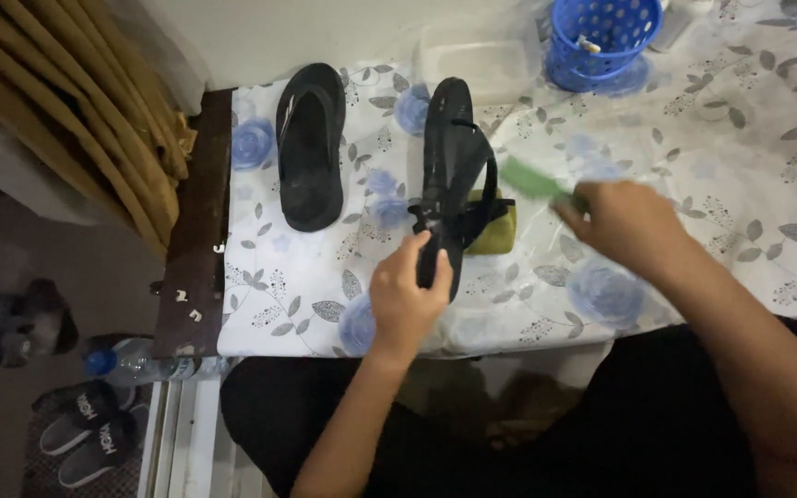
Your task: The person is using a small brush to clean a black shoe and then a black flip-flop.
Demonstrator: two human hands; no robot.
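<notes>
a: where is the black sandal lying?
b: mid table, toward its front edge, heel on a green sponge. left hand is pinching the heel.
a: handling?
b: judging light, flexible rubber; heel grip suits. right hand is closing around a blurred green brush.

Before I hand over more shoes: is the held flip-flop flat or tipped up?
Tipped on its edge: the left hand holds the flip-flop, straps facing right.
</notes>
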